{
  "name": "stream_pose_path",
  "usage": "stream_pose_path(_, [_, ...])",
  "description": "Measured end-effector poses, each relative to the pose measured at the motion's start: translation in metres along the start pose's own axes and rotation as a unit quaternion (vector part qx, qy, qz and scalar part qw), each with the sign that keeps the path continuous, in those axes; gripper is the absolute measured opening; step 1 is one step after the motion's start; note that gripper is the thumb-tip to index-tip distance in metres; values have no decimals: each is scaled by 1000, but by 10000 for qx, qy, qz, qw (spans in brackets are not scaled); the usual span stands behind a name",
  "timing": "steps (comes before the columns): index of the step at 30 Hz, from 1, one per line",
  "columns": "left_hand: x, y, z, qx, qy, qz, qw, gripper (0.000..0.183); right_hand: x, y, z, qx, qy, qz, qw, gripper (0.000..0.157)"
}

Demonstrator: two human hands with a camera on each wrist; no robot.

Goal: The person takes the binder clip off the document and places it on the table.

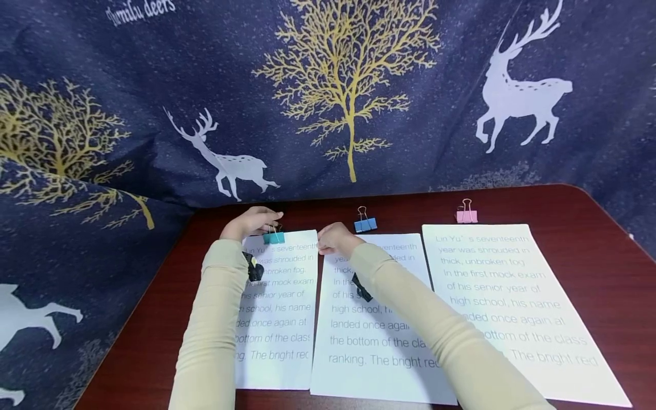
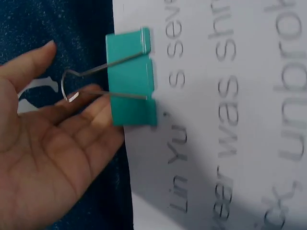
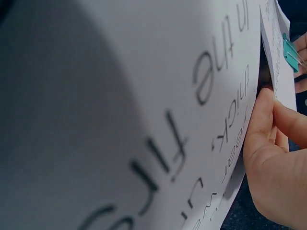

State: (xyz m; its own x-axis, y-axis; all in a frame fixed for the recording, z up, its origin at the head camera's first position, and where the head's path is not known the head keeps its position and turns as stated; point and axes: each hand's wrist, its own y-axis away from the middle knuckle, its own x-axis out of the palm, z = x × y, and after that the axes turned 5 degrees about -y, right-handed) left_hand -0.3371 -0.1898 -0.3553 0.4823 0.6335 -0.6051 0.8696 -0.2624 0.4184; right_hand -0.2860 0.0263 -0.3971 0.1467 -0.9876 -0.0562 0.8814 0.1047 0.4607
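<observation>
A teal binder clip [image 1: 274, 238] sits on the top edge of the left paper stack [image 1: 279, 319], its wire handle pointing away from the sheets. My left hand [image 1: 253, 222] is at that clip; in the left wrist view, its fingers [image 2: 103, 115] reach under the clip while the thumb [image 2: 33, 64] stands apart from the wire handle. At the same stack's top right corner, my right hand [image 1: 336, 238] pinches the edge of the paper between thumb and forefinger, as the right wrist view shows. The right forearm passes over the middle paper stack [image 1: 369, 376].
Behind the middle stack lies a blue binder clip [image 1: 365, 225]. A pink binder clip [image 1: 467, 216] lies beyond the right paper stack [image 1: 512, 319]. All rest on a dark red table [image 1: 558, 219], with a patterned blue cloth [image 1: 410, 154] hanging behind it.
</observation>
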Motion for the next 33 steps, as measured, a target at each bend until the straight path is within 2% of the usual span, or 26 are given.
stream_pose_path(7, [-11,9,8,392,337,487,9975,56,0,-3,-1,79,22,104,9999,30])
stream_pose_path(12, [-16,13,15,660,533,509,9951,54,1,-4,-2,89,43,97,9999,28])
stream_pose_path(19, [-20,11,18,728,488,420,9953,58,-1,-6,-2,90,27,71,9999,28])
stream_pose_path(27, [-21,6,18,750,470,692,9937,59,-2,-5,-1,74,203,53,9998,24])
stream_pose_path(33, [-21,6,16,760,538,715,9931,56,-2,-3,-1,9,293,69,9995,22])
